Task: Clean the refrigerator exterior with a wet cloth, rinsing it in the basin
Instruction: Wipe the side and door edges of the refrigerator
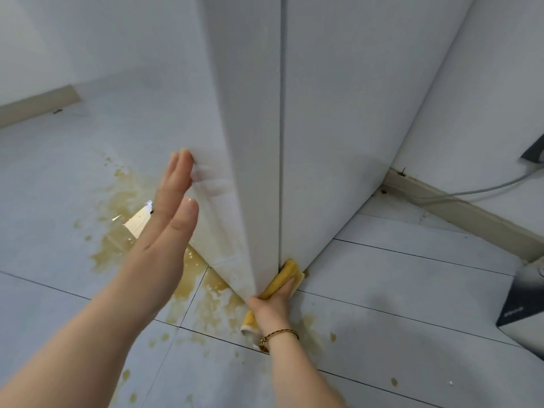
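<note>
The white refrigerator (338,113) fills the middle of the head view, seen from above down to its base on the floor. My left hand (170,213) lies flat with straight fingers against the lower part of its door face. My right hand (275,301) grips a yellow cloth (287,275) and presses it against the bottom corner of the refrigerator, where the door seam meets the floor. Part of the cloth hangs out under my wrist. No basin is in view.
A yellow-brown spill (194,287) spreads over the grey floor tiles (412,304) to the left of and under the refrigerator base. A beige skirting board (459,210) and a grey cable (471,189) run along the right wall. A dark-and-white appliance (524,304) stands at far right.
</note>
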Available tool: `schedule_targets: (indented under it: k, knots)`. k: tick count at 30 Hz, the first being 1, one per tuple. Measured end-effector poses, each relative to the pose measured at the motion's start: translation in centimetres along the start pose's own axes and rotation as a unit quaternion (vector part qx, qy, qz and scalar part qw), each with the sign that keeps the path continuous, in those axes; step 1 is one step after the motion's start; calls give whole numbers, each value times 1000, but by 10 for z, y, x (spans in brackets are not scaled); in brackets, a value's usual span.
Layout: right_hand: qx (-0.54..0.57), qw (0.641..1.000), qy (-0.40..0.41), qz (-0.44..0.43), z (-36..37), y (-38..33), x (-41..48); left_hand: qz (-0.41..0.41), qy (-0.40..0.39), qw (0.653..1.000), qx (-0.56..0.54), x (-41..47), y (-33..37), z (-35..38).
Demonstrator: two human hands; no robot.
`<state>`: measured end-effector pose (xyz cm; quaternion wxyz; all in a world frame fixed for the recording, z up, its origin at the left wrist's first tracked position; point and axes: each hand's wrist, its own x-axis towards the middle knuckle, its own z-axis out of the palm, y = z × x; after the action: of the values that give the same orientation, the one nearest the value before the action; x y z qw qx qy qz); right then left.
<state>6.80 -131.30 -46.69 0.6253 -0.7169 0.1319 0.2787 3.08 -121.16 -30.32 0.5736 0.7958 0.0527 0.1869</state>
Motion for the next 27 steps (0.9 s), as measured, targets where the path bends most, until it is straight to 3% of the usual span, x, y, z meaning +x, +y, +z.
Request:
schedule_targets:
  k: [5, 11, 16, 22, 27]
  knots:
    - [55, 989, 80, -115, 23, -28, -24, -6, -19, 1000, -6, -2, -1, -3]
    - [82, 932, 123, -331, 25, -80, -64, -26, -67, 997, -6, -4, 6, -10]
    - [118, 886, 118, -433, 13, -131, -102, -63, -99, 993, -11, -4, 20, -22]
    - [323, 876, 115, -340, -23, -175, -147, -54, -78, 995, -2, -10, 46, -35]
    - [285, 911, 34, -296, -33, -201, -212, -25, -57, 998, -18, -13, 97, -38]
